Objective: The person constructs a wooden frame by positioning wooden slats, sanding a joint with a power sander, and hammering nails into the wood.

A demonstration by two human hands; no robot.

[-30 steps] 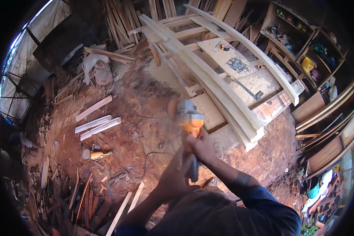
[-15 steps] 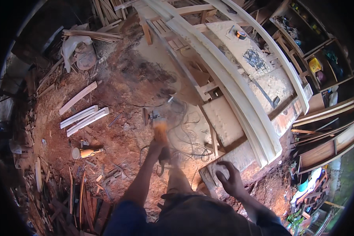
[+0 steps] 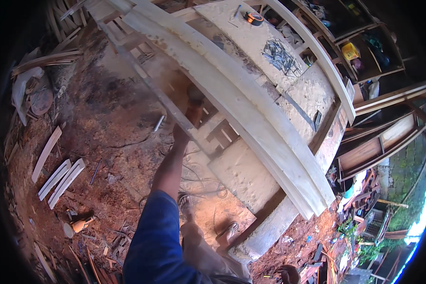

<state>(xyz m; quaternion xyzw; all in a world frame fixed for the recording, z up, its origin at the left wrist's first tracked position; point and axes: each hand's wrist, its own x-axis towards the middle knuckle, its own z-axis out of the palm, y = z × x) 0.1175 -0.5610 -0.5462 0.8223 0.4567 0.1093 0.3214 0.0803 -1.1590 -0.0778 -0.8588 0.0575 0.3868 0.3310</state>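
My left arm reaches forward to the near long edge of the wooden bench [image 3: 270,165]. My left hand [image 3: 181,133] is closed on an orange angle grinder [image 3: 194,112], partly blurred and in shadow. The grinder sits in the gap between the bench's near rail [image 3: 149,85] and a long curved pale wooden piece [image 3: 232,97] lying along the bench. Dusty haze hangs around its head, so I cannot tell whether it touches wood. My right hand [image 3: 289,274] is low at the bottom edge, dark and partly cut off; its fingers are unclear.
On the bench lie a pile of nails [image 3: 281,57], a tape measure [image 3: 254,18] and a dark metal strip [image 3: 298,111]. On the dirt floor at left are two pale wood pieces [image 3: 66,182] and another orange tool with a disc [image 3: 79,226]. Shelves [image 3: 369,52] stand at right.
My left hand with the angle grinder has moved from above the floor forward to the bench gap. My right hand has dropped from the bench corner to the bottom edge. The view has shifted right.
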